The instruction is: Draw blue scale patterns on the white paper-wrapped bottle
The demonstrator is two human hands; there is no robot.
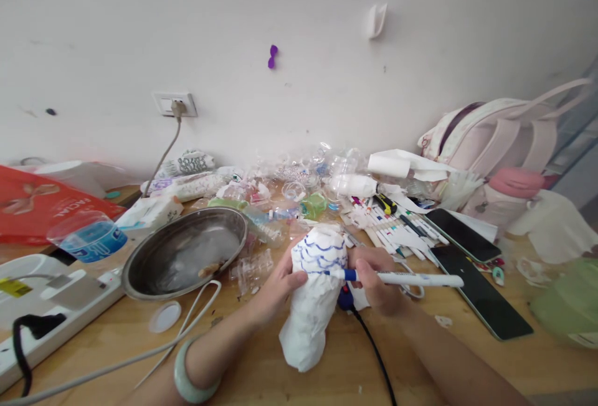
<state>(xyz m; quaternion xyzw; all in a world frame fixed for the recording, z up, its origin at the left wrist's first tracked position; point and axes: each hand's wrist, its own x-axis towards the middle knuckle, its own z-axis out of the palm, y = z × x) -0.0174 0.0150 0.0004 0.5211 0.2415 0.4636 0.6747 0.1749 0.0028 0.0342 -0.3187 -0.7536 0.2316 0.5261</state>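
Note:
A white paper-wrapped form (308, 319), shaped like a bottle, stands tilted above the table in front of me. Wavy blue lines run across its upper part. My left hand (280, 281) grips its left side, thumb on the front. In my right hand (377, 278) is a blue-and-white marker (420, 279), lying nearly level with its tip touching the paper just below the lowest blue line. Some fingers of my right hand are hidden behind the marker and the form.
A metal bowl (187, 250) with cloudy contents stands left. Two phones (486, 294) and many markers (383, 225) lie right. Plastic bottles and scraps line the wall. A power strip (60, 319), white cable (187, 331) and black cable (374, 344) cross the wooden table (252, 368).

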